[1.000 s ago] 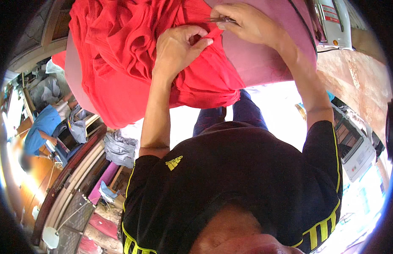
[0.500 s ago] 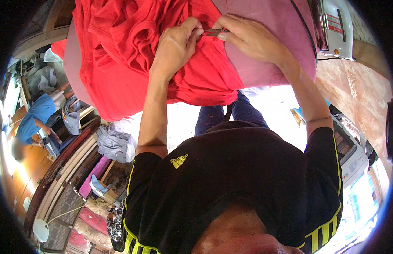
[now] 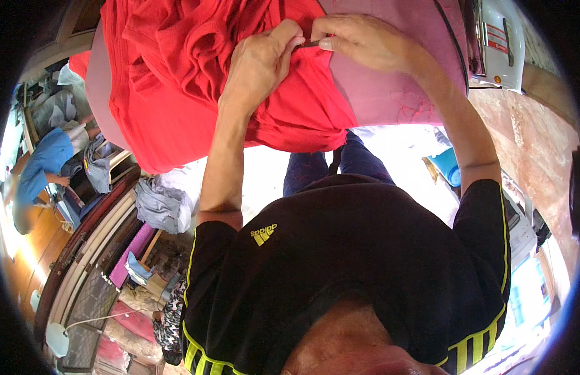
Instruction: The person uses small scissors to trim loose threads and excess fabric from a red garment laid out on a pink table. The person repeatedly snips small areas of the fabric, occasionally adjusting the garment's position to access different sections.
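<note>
A large red knit cloth (image 3: 171,131) lies bunched and folded over a pink padded board (image 3: 390,87). My left hand (image 3: 259,69) is closed in a pinch on a bit of the red cloth near its right edge. Close beside it, my right hand (image 3: 365,44) is closed around small dark thread snips (image 3: 310,44). Only a narrow dark part of the snips shows between the hands, at the cloth; the rest is hidden by my fingers. A small gap separates the fingertips of both hands.
A white machine (image 3: 499,44) stands at the board's far right, and a dark cord (image 3: 451,37) runs along that side. Loose red threads (image 3: 415,103) lie on the board. Grey cloth (image 3: 162,205) is heaped at left. Another person in a blue top (image 3: 46,162) is farther left.
Both hands stay close together at the red cloth. The snips, whose open blades showed earlier, now appear as a thinner dark strip. My right hand has shifted slightly away from me.
</note>
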Demonstrator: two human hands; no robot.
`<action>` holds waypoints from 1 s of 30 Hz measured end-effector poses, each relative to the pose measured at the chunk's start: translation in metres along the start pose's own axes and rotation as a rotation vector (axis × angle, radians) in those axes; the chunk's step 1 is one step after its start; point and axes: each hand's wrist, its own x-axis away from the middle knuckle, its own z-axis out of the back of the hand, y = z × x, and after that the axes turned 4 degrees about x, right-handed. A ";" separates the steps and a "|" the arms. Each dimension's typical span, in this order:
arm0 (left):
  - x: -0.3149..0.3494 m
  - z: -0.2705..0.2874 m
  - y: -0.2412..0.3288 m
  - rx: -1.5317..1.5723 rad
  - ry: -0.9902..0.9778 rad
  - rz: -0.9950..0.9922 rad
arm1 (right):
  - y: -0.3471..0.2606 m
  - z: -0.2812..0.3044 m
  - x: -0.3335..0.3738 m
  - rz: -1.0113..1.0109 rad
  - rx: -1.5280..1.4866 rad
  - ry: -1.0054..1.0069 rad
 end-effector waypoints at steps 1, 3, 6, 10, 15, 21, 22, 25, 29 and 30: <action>0.000 -0.001 0.001 -0.001 0.003 0.007 | -0.003 0.002 0.000 -0.023 0.000 -0.022; 0.001 -0.001 0.001 0.031 0.031 0.029 | -0.006 0.005 -0.001 -0.041 -0.013 -0.054; 0.004 0.000 0.001 0.126 0.157 0.018 | 0.000 0.005 0.002 -0.030 -0.100 -0.056; 0.034 0.018 0.033 0.175 0.222 -0.031 | 0.004 0.003 0.011 -0.025 -0.298 0.005; 0.130 0.034 0.073 0.258 -0.298 0.178 | 0.012 -0.004 0.010 -0.072 -0.339 0.045; 0.112 0.029 0.080 0.155 -0.126 0.056 | 0.030 -0.017 0.008 -0.056 -0.446 0.038; 0.094 0.023 0.078 0.164 0.026 0.058 | 0.033 -0.017 0.009 -0.061 -0.444 0.036; 0.034 0.003 0.073 0.201 0.353 0.039 | 0.033 -0.013 0.010 -0.050 -0.388 0.018; 0.008 -0.016 0.040 0.039 0.211 0.036 | 0.033 -0.019 0.017 0.067 -0.357 0.176; 0.007 -0.019 0.029 -0.049 0.186 -0.033 | 0.030 -0.017 0.020 0.093 -0.267 0.196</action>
